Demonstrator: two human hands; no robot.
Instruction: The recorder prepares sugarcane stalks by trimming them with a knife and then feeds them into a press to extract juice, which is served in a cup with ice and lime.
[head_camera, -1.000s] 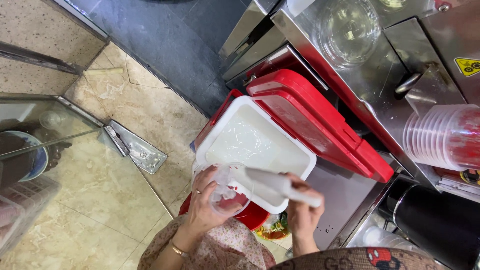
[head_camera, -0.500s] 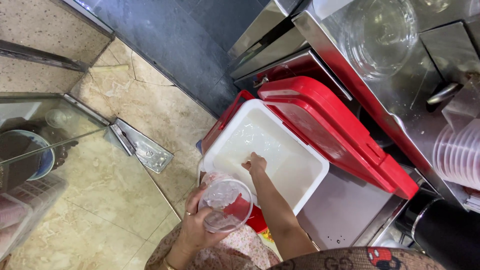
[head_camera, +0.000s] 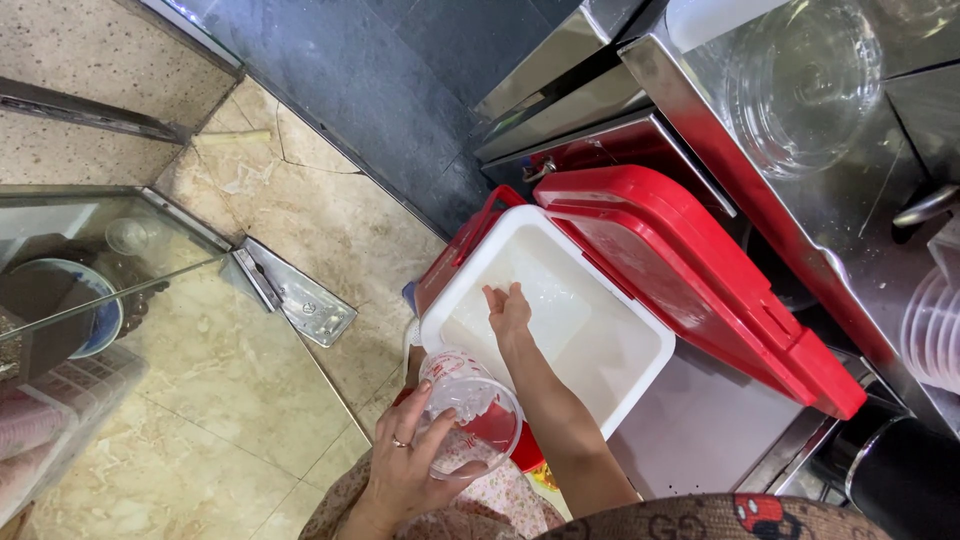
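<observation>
Beige stone-tile floor (head_camera: 300, 230) under open red-and-white cooler (head_camera: 640, 340).

The right hand (head_camera: 508, 308) reaches into the white cooler (head_camera: 640, 352), its fingertips' grip hidden; the stacked cups (head_camera: 935, 330) are cut off at the right edge

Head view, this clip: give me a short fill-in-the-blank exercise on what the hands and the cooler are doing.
1. The left hand holds a clear plastic ____ at the cooler's near corner.
2. The right hand reaches down inside the white-lined cooler, whose lid is coloured ____.
3. The cooler's lid stands ____.
4. The left hand wears a ____ on one finger.

Missing words: cup; red; open; ring
</observation>
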